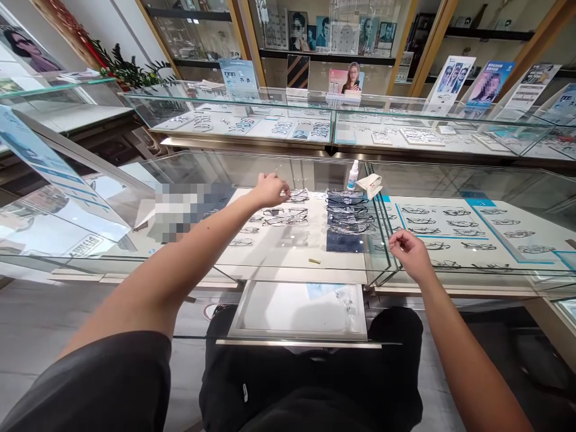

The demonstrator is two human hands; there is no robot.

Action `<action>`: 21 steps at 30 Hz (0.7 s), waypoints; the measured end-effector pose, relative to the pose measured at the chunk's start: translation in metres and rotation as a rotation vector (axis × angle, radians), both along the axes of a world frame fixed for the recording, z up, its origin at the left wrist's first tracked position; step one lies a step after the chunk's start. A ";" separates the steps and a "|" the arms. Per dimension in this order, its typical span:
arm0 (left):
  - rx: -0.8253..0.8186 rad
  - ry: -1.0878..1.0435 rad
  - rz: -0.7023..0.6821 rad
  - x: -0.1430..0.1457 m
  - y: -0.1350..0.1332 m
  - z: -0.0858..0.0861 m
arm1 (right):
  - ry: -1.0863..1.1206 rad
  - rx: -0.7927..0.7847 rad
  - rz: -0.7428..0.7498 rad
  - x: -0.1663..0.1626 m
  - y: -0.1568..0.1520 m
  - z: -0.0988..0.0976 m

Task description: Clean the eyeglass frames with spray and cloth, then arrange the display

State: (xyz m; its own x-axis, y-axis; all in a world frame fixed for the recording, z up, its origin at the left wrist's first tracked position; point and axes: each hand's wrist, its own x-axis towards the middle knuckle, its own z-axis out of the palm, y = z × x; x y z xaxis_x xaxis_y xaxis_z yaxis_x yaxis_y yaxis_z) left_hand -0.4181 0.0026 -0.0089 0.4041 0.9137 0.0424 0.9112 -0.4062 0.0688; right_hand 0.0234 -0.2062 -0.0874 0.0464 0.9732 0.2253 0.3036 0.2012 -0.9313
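My left hand (270, 189) reaches far over the glass display counter (288, 264), fingers pinched on a pair of glasses (297, 195) lying on the glass top. More glasses (285, 216) lie in rows just below it, and dark-framed ones (348, 211) sit on a dark mat to the right. My right hand (408, 252) hovers over the counter's glass near the seam between two cases, fingers loosely curled with nothing visible in them. A small spray bottle (353, 174) and a folded white cloth (370, 185) stand behind the dark mat.
A pulled-out white tray (252, 312) sits under the counter at my knees. A small brass piece (314, 261) lies on the glass. A second display case (333, 129) with glasses and advertising stands (450, 81) runs behind. A leaflet stand (49, 168) rises at left.
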 end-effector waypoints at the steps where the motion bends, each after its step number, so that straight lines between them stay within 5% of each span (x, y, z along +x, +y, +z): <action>1: -0.007 0.007 0.000 0.000 -0.001 0.000 | 0.003 0.000 0.000 0.000 0.000 0.001; 9: -0.048 0.089 -0.045 0.000 -0.007 0.005 | 0.008 0.010 -0.008 0.000 -0.001 0.004; 13: -0.024 0.114 -0.009 0.004 -0.020 0.026 | 0.031 0.025 -0.018 0.002 -0.003 0.003; 17: -0.018 -0.062 -0.089 0.024 -0.079 0.067 | 0.056 0.023 -0.035 0.002 -0.003 0.002; 19: -0.310 -0.187 -0.254 0.038 -0.127 0.077 | 0.072 0.010 -0.050 0.002 -0.003 0.003; 21: -0.630 -0.198 -0.413 0.050 -0.176 0.068 | 0.090 0.000 -0.062 0.001 -0.004 0.005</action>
